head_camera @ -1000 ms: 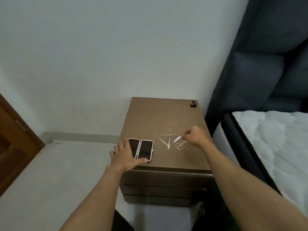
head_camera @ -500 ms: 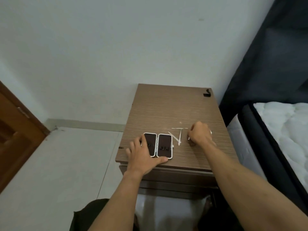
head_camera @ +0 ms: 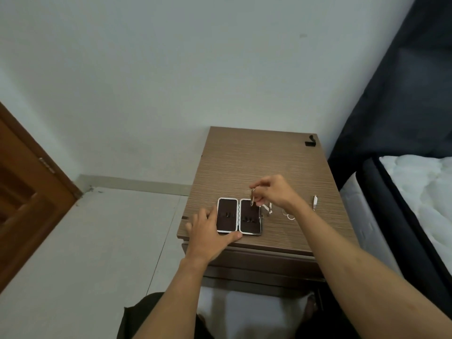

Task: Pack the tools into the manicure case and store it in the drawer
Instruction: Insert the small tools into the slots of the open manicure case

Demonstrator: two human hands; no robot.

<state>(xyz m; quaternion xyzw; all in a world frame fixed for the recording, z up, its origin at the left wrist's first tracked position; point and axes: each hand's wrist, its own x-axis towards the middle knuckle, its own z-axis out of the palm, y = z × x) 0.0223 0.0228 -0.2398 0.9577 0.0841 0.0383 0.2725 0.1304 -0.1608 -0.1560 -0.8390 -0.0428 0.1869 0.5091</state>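
The manicure case (head_camera: 238, 215) lies open on the wooden nightstand (head_camera: 256, 162), its two dark halves edged in white. My left hand (head_camera: 208, 231) braces the case, fingers at its left side and thumb along its front edge. Above the right half, my right hand (head_camera: 274, 192) pinches a small metal tool (head_camera: 252, 198) that hangs down from the fingertips. Pale slim tools (head_camera: 267, 209) lie just right of the case. Small scissors (head_camera: 288, 215) show partly under my right forearm. Another small metal tool (head_camera: 315, 201) lies further right.
The drawer fronts (head_camera: 256, 260) below the nightstand top are closed. A small black object (head_camera: 310, 140) sits at the back right corner. A bed (head_camera: 415, 192) with a dark frame stands close on the right, a wooden door (head_camera: 24, 192) on the left.
My right hand has lifted a small metal tool off the nightstand and moved left over the case's right half. The camera view has tilted down and closer. My left hand stays on the case.
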